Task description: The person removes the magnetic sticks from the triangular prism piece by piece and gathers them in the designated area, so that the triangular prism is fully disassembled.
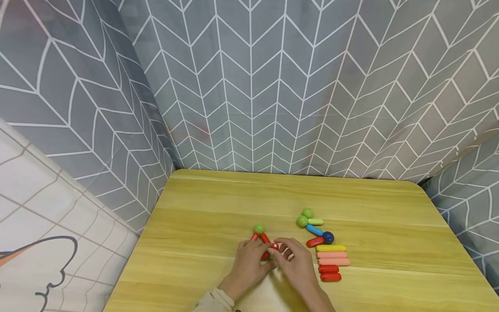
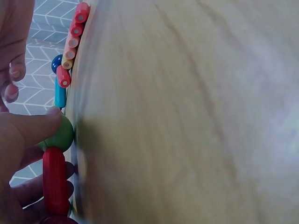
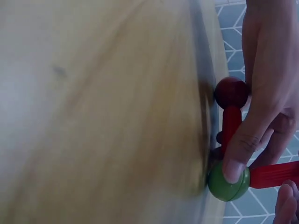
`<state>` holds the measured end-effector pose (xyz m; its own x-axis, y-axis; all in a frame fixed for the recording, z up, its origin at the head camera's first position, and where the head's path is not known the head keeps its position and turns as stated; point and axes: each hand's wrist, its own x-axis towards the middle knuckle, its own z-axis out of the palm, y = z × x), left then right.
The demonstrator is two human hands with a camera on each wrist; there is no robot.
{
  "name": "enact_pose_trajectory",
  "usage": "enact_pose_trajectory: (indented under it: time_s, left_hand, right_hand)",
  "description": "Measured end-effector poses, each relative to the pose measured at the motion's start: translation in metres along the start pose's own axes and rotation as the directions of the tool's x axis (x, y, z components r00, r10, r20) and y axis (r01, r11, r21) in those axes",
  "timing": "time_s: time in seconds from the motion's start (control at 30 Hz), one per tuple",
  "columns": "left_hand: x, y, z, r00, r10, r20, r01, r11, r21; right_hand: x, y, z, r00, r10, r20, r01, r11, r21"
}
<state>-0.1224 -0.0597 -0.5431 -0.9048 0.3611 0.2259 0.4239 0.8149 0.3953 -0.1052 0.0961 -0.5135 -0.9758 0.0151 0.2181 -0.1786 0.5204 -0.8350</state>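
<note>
My left hand [image 1: 251, 262] holds a green ball [image 3: 229, 184] low at the table, its thumb on the ball. From this ball a red stick [image 2: 55, 182] runs to a dark red ball [image 3: 232, 92]. My right hand [image 1: 296, 262] pinches another red stick [image 3: 275, 174], which stands upright from the green ball; in the head view its round end [image 1: 275, 246] shows between the fingertips. Behind the hands lies a second green ball [image 1: 259, 229], with two red sticks slanting from it toward the hands. Much of this frame is hidden under the left hand.
Right of the hands lie two more green balls [image 1: 302, 221], a light green stick [image 1: 315, 221], a blue stick [image 1: 314, 229], a dark blue ball [image 1: 328, 237] and a red stick [image 1: 315, 242]. Below them are a yellow stick [image 1: 330, 248], pink sticks [image 1: 333, 261] and short red sticks [image 1: 330, 277].
</note>
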Motion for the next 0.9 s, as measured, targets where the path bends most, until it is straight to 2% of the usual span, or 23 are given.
enact_pose_trajectory:
  time_s: [0.13, 0.27, 0.57, 0.9]
  left_hand:
    - [0.0, -0.001, 0.002, 1.0, 0.005, -0.005, -0.005, 1.0, 0.024]
    - [0.0, 0.0, 0.0, 1.0, 0.011, -0.016, -0.011, 1.0, 0.027]
    - [0.0, 0.001, 0.0, 1.0, 0.014, -0.023, -0.013, 1.0, 0.027]
    - [0.0, 0.001, 0.0, 0.999, 0.014, -0.036, -0.013, 0.999, 0.03]
  right_hand:
    - [0.004, -0.002, 0.0, 0.998, -0.068, 0.018, 0.069, 0.996, -0.063]
    - [0.005, -0.003, 0.001, 0.997, -0.072, 0.029, 0.074, 0.994, -0.082]
    - [0.002, -0.001, 0.001, 1.0, 0.003, 0.024, -0.002, 0.999, -0.053]
    - [-0.004, 0.007, -0.005, 0.996, 0.078, 0.033, -0.075, 0.995, -0.068]
